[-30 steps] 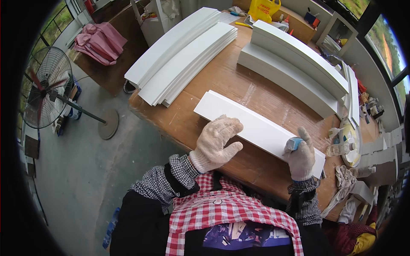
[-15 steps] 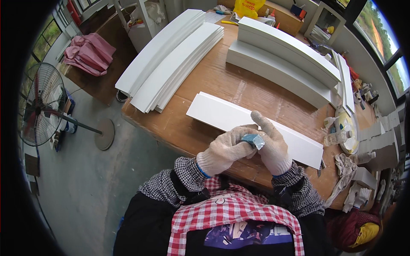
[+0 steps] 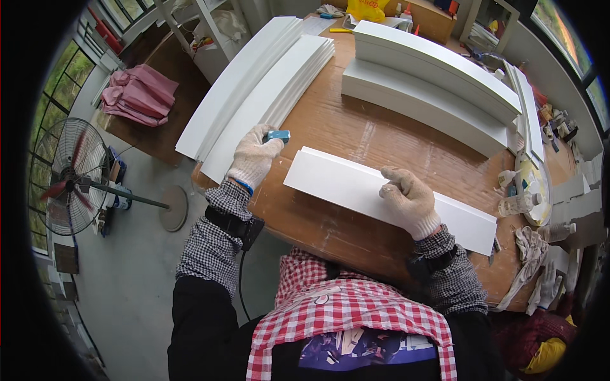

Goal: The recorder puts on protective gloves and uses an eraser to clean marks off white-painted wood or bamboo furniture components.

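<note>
A: Left hand (image 3: 253,162), knit work glove. Fingers (image 3: 267,145) curled narrow around a small blue block (image 3: 277,135), pinched at the fingertips. It sits over the near left corner of the wooden worktop (image 3: 356,136), just beside the end of the stacked white boards (image 3: 254,95).

B: And the right hand (image 3: 410,200)?

A: Gloved too. Fingers (image 3: 395,180) loosely bent, pressing down on a long white panel (image 3: 387,198). Holding nothing, just resting on top of it.

B: Panel position?

A: Flat on the worktop, running slantwise from near the left hand toward the right edge. The blue block is just off its left end, not touching as far as I can tell.

B: Further out?

A: Two long white box-like pieces (image 3: 438,86) at the far side. Glue bottles (image 3: 518,203) and rags (image 3: 530,251) at the right edge. On the floor to the left, a standing fan (image 3: 67,178); pink cloth (image 3: 136,95) on a low brown surface beyond it.
</note>
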{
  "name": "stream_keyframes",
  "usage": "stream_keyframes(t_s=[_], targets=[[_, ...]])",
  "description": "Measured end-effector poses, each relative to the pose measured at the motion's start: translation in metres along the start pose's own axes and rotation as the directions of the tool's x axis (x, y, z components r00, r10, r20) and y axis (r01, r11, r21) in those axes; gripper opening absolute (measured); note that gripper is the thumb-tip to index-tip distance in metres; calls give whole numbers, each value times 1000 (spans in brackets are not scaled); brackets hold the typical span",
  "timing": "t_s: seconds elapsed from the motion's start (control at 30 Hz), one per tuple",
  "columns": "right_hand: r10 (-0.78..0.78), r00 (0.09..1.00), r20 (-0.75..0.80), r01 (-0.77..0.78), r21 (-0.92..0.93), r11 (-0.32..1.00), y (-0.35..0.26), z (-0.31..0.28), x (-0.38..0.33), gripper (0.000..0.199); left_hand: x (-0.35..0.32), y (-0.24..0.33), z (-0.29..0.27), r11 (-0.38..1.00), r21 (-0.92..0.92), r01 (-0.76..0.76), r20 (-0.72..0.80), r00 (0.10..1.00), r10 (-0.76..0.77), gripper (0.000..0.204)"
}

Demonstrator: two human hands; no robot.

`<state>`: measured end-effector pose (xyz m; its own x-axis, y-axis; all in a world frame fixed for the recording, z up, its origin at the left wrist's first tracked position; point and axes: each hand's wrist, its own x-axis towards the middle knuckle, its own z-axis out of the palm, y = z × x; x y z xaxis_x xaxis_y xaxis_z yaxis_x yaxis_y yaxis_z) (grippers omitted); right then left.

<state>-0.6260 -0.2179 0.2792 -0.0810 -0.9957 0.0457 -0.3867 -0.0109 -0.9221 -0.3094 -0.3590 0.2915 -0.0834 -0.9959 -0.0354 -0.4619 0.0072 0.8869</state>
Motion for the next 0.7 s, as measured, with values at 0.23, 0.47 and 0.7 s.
stream_keyframes(t_s=[0.23, 0.47, 0.7], targets=[[15, 1000, 21, -17, 77, 997, -5, -4, 0, 34, 10, 20, 3, 895, 439, -78, 135, 991, 20, 30], [-23, 1000, 1, 23, 90, 996, 0, -6, -1, 32, 15, 25, 7, 922, 385, -39, 210, 977, -46, 38], [-44, 999, 11, 43, 46, 998, -3, -6, 0, 31, 20, 7, 8, 921, 370, -119, 244, 969, 27, 43]])
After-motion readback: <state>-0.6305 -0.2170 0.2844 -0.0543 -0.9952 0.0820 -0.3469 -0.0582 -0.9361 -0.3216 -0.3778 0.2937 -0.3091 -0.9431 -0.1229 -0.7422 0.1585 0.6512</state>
